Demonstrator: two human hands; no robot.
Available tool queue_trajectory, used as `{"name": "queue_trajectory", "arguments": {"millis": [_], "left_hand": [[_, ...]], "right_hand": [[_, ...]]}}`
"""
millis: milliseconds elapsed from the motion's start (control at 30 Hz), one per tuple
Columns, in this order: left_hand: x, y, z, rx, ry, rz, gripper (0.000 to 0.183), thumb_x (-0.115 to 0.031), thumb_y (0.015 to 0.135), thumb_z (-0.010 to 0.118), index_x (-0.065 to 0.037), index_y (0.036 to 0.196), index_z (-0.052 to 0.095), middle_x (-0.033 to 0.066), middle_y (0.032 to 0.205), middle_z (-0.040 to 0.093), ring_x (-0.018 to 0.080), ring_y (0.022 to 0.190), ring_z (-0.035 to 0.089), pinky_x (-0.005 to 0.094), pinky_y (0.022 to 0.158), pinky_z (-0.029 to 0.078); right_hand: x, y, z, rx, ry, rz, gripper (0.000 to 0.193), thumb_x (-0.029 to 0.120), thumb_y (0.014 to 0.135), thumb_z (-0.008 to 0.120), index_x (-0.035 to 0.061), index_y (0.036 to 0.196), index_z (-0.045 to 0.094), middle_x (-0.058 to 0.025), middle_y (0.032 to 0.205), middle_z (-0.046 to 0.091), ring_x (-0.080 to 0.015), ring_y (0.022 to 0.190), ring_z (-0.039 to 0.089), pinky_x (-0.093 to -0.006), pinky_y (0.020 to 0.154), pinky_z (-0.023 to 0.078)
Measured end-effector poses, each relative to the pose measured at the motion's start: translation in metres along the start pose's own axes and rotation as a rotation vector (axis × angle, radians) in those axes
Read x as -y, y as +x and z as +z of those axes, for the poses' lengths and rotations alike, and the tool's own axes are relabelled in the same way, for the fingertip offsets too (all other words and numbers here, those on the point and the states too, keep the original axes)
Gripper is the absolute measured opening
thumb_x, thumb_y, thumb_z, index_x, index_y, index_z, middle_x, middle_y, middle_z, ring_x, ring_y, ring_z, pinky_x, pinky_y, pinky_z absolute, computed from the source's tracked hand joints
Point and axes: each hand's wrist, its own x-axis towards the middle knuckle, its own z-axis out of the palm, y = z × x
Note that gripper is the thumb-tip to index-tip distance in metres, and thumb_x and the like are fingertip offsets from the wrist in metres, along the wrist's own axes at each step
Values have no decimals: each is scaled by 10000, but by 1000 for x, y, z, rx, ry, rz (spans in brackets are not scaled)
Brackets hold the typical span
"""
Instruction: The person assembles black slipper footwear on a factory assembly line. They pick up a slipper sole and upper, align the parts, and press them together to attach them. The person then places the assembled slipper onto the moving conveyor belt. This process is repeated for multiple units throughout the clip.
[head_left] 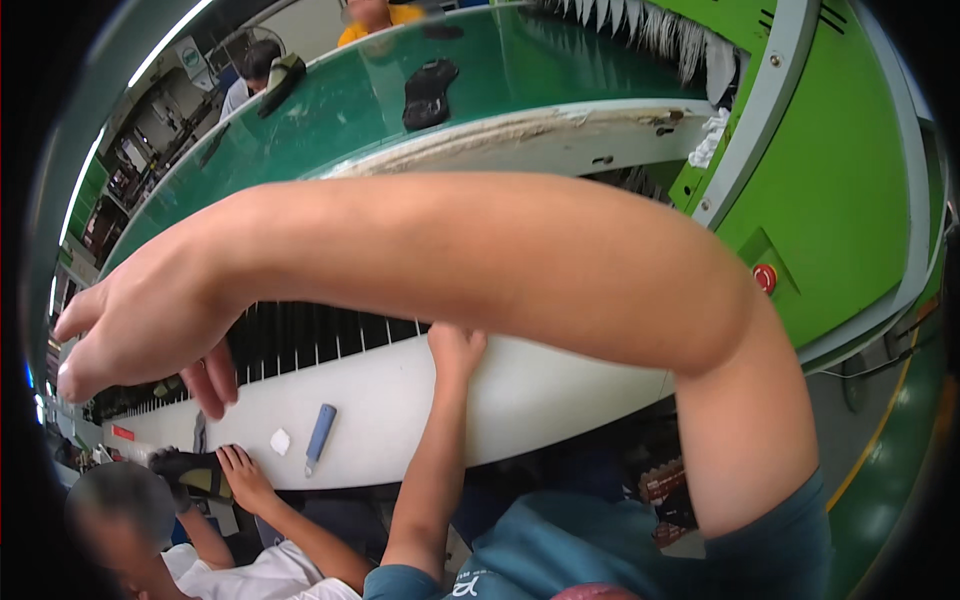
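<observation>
One white tabletop point(565, 395) beneath left hand point(457, 352)

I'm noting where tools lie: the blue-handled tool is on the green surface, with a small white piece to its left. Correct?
No: the head view shows the blue-handled tool on the white ledge, not the green surface. The small white piece does lie to its left.

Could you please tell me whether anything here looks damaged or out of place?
Yes: the pale curved rim beside the green surface looks worn; its edge is rough and stained brown, unlike the smooth white worktop. A small white scrap also lies loose near the blue-handled tool, perhaps just litter.
</observation>
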Motion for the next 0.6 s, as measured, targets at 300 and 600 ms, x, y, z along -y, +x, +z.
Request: {"name": "queue_trajectory", "arguments": {"millis": [300, 600], "left_hand": [[-9, 4, -5, 164, 24, -253, 138, -241, 961, 806, -103, 961, 815, 68, 738, 732, 269, 702, 708, 408, 672, 544], [-14, 7, 12, 137, -32, -180, 137, -235, 934, 830, -100, 951, 818, 73, 736, 731, 271, 695, 720, 416, 663, 556]], "right_hand": [[-99, -43, -66, -297, -567, 166, 849, 634, 1046, 632, 3, 1608, 556, -222, 1458, 710, -291, 1008, 825, -453, 969, 641], [-115, -106, -289, -1088, -513, 476, 492, 259, 1015, 628, -3, 1431, 608, -184, 1349, 697, -350, 1115, 796, -398, 630, 578]]}}
